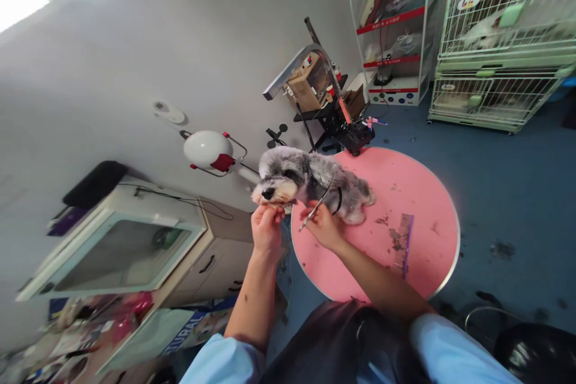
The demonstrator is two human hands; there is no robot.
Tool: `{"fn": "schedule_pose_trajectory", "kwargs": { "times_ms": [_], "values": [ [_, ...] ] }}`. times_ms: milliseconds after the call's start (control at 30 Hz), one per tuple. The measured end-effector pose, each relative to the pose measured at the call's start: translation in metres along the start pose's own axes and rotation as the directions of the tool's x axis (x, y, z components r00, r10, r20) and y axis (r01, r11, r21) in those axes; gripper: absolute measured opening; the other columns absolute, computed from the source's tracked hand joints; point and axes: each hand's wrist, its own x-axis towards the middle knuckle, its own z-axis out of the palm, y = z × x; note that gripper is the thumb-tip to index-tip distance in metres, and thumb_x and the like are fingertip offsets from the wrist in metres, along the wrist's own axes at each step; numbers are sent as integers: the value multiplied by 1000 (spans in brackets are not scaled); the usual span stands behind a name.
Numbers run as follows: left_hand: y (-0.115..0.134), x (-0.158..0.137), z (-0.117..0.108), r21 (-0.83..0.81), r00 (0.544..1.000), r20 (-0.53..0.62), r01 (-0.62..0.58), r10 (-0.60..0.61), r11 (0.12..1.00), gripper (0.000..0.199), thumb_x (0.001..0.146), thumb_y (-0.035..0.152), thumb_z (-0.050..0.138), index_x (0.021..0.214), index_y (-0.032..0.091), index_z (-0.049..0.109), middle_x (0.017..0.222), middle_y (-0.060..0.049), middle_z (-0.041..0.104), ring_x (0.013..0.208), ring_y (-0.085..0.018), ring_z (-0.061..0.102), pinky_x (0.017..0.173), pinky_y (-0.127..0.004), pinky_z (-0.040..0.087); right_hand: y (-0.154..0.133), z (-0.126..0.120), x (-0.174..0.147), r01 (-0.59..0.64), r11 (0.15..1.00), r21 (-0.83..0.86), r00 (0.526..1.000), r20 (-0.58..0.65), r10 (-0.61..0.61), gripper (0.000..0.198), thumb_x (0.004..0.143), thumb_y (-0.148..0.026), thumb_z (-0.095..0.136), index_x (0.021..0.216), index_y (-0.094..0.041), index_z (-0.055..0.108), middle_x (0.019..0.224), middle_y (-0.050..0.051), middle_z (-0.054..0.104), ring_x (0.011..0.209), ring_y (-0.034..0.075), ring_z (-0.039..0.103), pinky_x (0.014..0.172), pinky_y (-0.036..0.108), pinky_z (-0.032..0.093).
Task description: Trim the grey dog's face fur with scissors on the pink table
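Note:
A grey and cream dog (324,177) sits on the round pink grooming table (432,210), its muzzle turned toward me. Under its chin, the fingers of my left hand (267,227) are pinched on the beard fur. My right hand (324,227) holds a pair of metal scissors (314,210) at the dog's chest, with one end pointing down and left. A dark strap (339,200) lies against the dog's front. To the right of my right forearm, a purple-backed comb (408,243) rests on the table among grey hair clippings (396,239).
A metal grooming arm (297,69) rises behind the dog. Wire cages (499,66) with a white animal inside stand at the back right, beside a white rack (396,60). On the left are a glass-fronted cabinet (117,255) and a white round lamp-like device (207,150).

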Motion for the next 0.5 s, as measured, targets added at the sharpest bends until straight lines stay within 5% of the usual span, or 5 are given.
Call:
{"fn": "schedule_pose_trajectory", "kwargs": {
  "times_ms": [133,500],
  "values": [
    [2,-2,1,2,1000,-7,4,-4,1000,28,58,31,74,44,20,52,42,4,45,45,-7,43,51,-22,41,16,3,-16,-81,993,-89,977,192,97,50,70,-21,77,113,-25,52,91,-1,71,87,19,75,84,40,62],
    [4,-10,0,35,999,-6,34,-34,999,22,54,34,73,46,20,59,41,2,48,42,-8,43,44,-21,36,-28,-12,18,-24,995,-94,949,311,52,48,69,-22,78,109,-23,53,91,-2,69,85,17,72,82,35,61]
  ]
}}
